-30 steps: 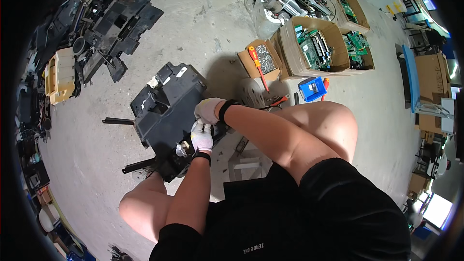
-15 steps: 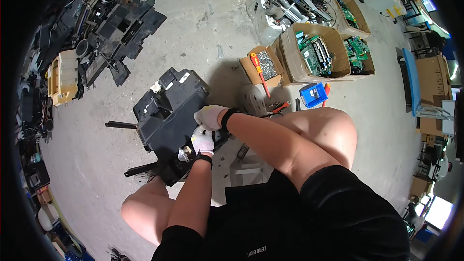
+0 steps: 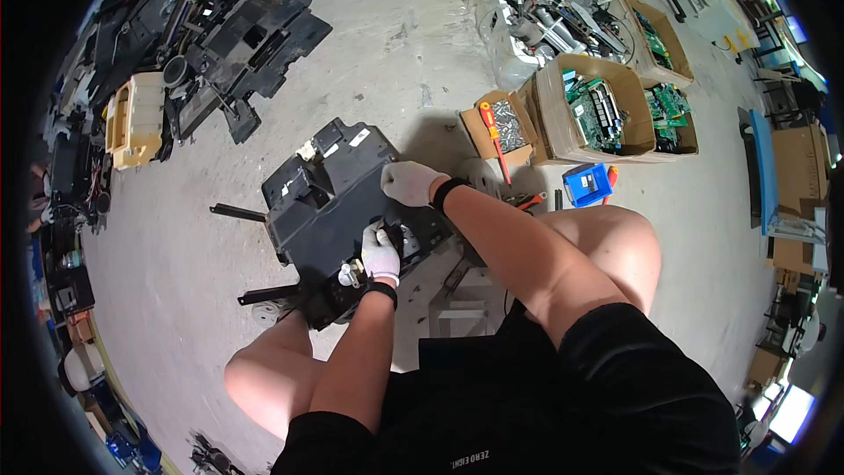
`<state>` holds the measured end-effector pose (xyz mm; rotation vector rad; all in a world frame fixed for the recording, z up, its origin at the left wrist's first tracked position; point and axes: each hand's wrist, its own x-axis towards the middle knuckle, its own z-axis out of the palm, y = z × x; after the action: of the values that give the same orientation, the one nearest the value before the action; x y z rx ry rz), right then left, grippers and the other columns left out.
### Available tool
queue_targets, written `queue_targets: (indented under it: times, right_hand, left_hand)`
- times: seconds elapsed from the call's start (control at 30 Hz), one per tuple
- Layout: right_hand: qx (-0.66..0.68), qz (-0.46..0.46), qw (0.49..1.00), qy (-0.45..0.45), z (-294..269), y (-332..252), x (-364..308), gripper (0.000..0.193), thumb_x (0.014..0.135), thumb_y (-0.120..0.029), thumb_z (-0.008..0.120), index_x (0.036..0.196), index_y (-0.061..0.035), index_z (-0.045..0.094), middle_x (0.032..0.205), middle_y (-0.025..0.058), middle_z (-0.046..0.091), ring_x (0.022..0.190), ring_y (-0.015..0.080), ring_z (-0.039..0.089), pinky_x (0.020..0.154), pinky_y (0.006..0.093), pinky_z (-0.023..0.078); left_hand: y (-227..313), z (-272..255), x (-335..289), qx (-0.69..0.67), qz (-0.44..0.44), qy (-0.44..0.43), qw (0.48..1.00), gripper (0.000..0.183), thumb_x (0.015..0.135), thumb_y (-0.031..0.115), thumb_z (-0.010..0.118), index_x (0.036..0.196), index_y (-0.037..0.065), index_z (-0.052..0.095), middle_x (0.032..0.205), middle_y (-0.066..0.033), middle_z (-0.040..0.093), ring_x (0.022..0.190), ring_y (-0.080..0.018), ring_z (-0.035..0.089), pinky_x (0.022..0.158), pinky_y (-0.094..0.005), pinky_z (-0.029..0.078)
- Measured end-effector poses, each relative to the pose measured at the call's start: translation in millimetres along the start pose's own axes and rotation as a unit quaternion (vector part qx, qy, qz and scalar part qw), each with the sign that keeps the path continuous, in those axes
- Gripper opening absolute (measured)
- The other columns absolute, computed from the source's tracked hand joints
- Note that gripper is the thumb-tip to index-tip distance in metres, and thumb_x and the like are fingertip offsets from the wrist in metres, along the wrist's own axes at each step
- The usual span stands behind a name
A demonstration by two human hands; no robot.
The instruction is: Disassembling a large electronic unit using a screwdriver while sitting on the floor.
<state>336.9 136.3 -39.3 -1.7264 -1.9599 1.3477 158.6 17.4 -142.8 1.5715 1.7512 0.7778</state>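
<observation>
A black plastic machine housing (image 3: 338, 202) leans before me between my knees, with two dark bars jutting out at its left. My left hand (image 3: 381, 255), in a whitish glove, lies on its lower right part with fingers bent. What is under those fingers is hidden. A small silvery part (image 3: 351, 274) sits beside that hand. My right hand (image 3: 411, 183), gloved too, is closed at the housing's upper right edge. Whether it holds anything small cannot be seen.
Right of the housing stand a small carton of screws (image 3: 510, 123) with a red-and-yellow screwdriver (image 3: 494, 141) across it, a blue tray (image 3: 586, 186) and a box of circuit boards (image 3: 547, 114). Black scrap parts (image 3: 237, 53) lie at the far left, near a cream plastic bin (image 3: 136, 123).
My two hands were together and have come apart. The right has moved up and right along the housing; the left stays low on it. The whole view has shifted slightly.
</observation>
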Motion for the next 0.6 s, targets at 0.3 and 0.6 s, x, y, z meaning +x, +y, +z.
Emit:
queue_targets:
  times: [0.3, 0.6]
  right_hand:
    - [-0.086, -0.054, 0.988, -0.12, 10.3, -34.2, -19.1, 0.024, 0.082, -0.02, 0.066, 0.1, -0.0045, 0.066, 0.098, 0.0179, 0.071, 0.096, 0.0359, 0.067, 0.085, 0.0423, 0.052]
    - [-0.291, -0.095, 0.945, -0.115, 37.2, -28.2, -41.8, 0.031, 0.083, -0.009, 0.062, 0.113, -0.0041, 0.067, 0.107, 0.0202, 0.071, 0.104, 0.0369, 0.068, 0.09, 0.0447, 0.053]
  left_hand:
    - [-40.4, 17.5, -30.2, -0.102, -0.217, 0.048, 0.97, 0.024, 0.089, 0.001, 0.051, 0.109, 0.004, 0.063, 0.094, -0.0163, 0.07, 0.086, -0.0292, 0.066, 0.08, -0.0373, 0.051]
    - [51.6, -42.3, -45.8, -0.109, -0.185, -0.074, 0.974, 0.029, 0.09, 0.012, 0.054, 0.113, -0.001, 0.064, 0.104, -0.0191, 0.07, 0.096, -0.0315, 0.066, 0.087, -0.0376, 0.05]
